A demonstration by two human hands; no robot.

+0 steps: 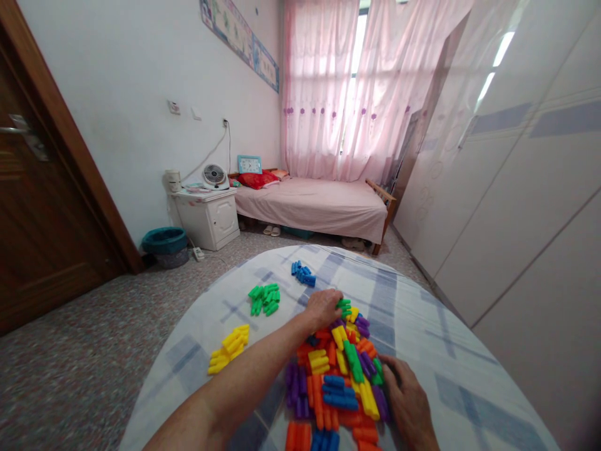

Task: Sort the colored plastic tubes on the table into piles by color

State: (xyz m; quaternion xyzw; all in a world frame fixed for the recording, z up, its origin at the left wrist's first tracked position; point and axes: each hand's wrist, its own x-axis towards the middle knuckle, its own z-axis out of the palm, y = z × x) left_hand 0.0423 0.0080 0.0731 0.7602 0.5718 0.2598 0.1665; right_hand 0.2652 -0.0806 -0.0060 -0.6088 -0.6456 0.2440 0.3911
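A heap of plastic building blocks in several colours, shaped like joined rounded tubes, lies on the table in front of me. At its far edge my left hand is closed around a green building block, whose end sticks out past the fingers. My right hand rests against the heap's right side, fingers apart and slightly curved, beside a small green block and a purple block. Long green and yellow blocks lie on top, with blue blocks nearer me.
Separate piles of blue, green and yellow blocks sit left of the heap on the checked tablecloth. Beyond the round table stand a bed, a white cabinet and a bin. A wardrobe lines the right.
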